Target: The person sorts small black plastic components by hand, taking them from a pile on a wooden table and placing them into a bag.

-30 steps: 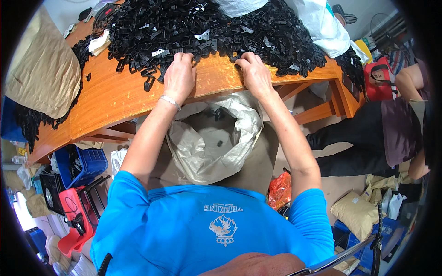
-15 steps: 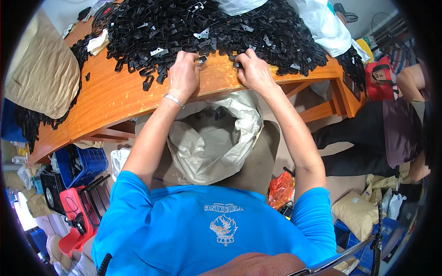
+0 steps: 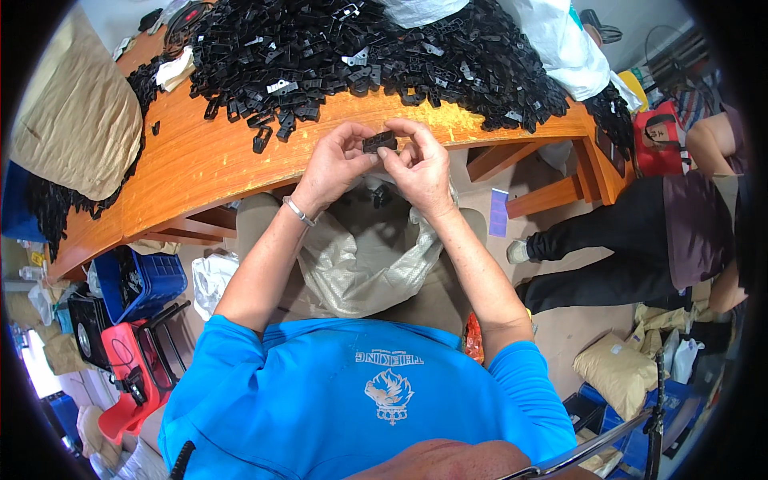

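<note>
Between the fingertips of both hands is a small black plastic part (image 3: pixel 379 142), held just in front of the table edge. My left hand (image 3: pixel 334 162), with a silver bracelet at the wrist, pinches its left end. My right hand (image 3: pixel 419 168) grips the other end with thumb and fingers. Whether it is one piece or two together, I cannot tell. Beyond my hands, a big heap of similar black plastic parts (image 3: pixel 320 60) covers the back of the wooden table (image 3: pixel 184 172). Below my hands, an open whitish woven sack (image 3: pixel 352 272) rests at my lap with a few dark pieces inside.
A brown sack (image 3: pixel 76 120) lies on the table at the left. White bags (image 3: pixel 552 48) lie on the heap's right side. Below left stand a blue crate (image 3: pixel 152 292) and a red chair (image 3: pixel 132 368). Another person (image 3: pixel 640 240) stands at the right, near a red bag (image 3: pixel 660 136).
Both hands have drawn back from the heap's near edge toward me and come together. They now hold the black part between them, over the sack's far rim.
</note>
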Tool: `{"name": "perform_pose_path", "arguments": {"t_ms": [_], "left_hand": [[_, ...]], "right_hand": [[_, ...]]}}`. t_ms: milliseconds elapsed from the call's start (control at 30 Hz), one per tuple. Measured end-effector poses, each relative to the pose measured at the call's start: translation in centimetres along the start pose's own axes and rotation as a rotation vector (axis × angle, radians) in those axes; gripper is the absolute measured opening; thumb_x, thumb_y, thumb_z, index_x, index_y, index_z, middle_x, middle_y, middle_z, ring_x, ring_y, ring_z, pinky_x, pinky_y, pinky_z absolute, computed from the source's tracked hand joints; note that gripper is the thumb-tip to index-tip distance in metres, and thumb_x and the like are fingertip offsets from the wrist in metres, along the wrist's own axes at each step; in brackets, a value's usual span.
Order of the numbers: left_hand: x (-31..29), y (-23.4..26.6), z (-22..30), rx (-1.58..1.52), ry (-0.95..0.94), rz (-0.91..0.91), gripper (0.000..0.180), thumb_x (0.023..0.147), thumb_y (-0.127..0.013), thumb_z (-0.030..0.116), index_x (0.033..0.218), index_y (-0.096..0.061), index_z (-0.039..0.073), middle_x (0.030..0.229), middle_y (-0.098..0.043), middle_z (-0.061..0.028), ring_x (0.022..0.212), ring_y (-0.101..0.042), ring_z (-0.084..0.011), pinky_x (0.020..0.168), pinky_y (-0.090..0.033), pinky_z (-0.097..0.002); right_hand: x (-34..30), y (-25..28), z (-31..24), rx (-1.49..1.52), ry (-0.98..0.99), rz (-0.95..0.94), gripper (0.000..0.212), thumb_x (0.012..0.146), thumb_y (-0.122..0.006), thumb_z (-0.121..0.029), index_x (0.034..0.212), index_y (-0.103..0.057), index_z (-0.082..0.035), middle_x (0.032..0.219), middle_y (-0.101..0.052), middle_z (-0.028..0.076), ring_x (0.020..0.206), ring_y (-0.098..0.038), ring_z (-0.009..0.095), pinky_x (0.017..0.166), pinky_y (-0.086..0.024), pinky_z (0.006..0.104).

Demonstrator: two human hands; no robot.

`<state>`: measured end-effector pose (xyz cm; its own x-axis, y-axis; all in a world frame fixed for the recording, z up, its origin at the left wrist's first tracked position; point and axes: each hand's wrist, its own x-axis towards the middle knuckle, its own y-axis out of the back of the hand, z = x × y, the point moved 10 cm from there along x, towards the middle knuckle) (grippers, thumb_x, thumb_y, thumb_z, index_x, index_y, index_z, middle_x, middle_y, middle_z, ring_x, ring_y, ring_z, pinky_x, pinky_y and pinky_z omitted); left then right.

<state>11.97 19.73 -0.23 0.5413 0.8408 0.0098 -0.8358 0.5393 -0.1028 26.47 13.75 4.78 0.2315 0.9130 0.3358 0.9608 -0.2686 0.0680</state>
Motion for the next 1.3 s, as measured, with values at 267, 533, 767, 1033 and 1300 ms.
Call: {"name": "perform_pose_path", "arguments": {"t_ms": [267, 533, 767, 1033, 1300], "left_hand": [[-1.3, -0.7, 0.7, -0.168, 0.127, -0.028, 0.035, 0.095, -0.076, -0.001, 0.126, -0.06, -0.002, 0.112, -0.073, -0.0083, 0.098, -0.073, -0.0141, 0.089, -0.062, -0.0285], [-2.5, -0.5, -0.8, -0.28, 0.225, -0.011, 0.03, 0.1, -0.075, 0.011, 0.124, -0.064, -0.001, 0.109, -0.074, -0.0083, 0.098, -0.075, -0.0158, 0.09, -0.062, -0.0278], [-2.4, -0.3, -2.1, -0.329, 0.267, 0.004, 0.027, 0.104, -0.07, 0.013, 0.125, -0.066, -0.002, 0.111, -0.074, -0.0092, 0.098, -0.075, -0.0166, 0.091, -0.063, -0.0291], [-2.9, 0.0, -3.7, -0.267, 0.268, 0.047, 0.023, 0.103, -0.068, 0.009, 0.124, -0.068, -0.001, 0.109, -0.075, -0.0087, 0.096, -0.076, -0.0167, 0.088, -0.063, -0.0284], [-3.9, 0.1, -4.3, -0.245, 0.274, 0.053, 0.024, 0.101, -0.069, 0.006, 0.123, -0.066, -0.005, 0.113, -0.074, -0.0123, 0.098, -0.076, -0.0183, 0.089, -0.064, -0.0298]], "right_hand": [[-0.7, 0.0, 1.0, -0.117, -0.011, -0.051, 0.03, 0.087, -0.079, 0.001, 0.116, -0.072, -0.004, 0.064, -0.059, -0.006, 0.055, -0.052, -0.001, 0.054, -0.046, 0.0223], [-1.7, -0.2, -0.7, -0.302, 0.156, -0.088, 0.029, 0.087, -0.08, 0.0, 0.115, -0.074, -0.005, 0.072, -0.069, 0.0, 0.056, -0.06, 0.005, 0.055, -0.05, 0.0248], [-2.2, -0.3, 0.0, -0.263, 0.141, -0.107, 0.029, 0.088, -0.078, 0.002, 0.116, -0.073, -0.003, 0.095, -0.077, 0.006, 0.06, -0.064, 0.006, 0.057, -0.052, 0.0247], [-3.4, -0.4, 3.0, -0.131, 0.044, -0.112, 0.028, 0.09, -0.075, 0.007, 0.116, -0.071, 0.0, 0.113, -0.075, 0.008, 0.069, -0.066, 0.005, 0.061, -0.054, 0.0223], [-4.5, -1.0, 5.2, 0.14, -0.18, -0.154, 0.027, 0.096, -0.076, 0.001, 0.122, -0.069, 0.001, 0.111, -0.075, 0.008, 0.074, -0.069, 0.006, 0.064, -0.057, 0.0217]]}}
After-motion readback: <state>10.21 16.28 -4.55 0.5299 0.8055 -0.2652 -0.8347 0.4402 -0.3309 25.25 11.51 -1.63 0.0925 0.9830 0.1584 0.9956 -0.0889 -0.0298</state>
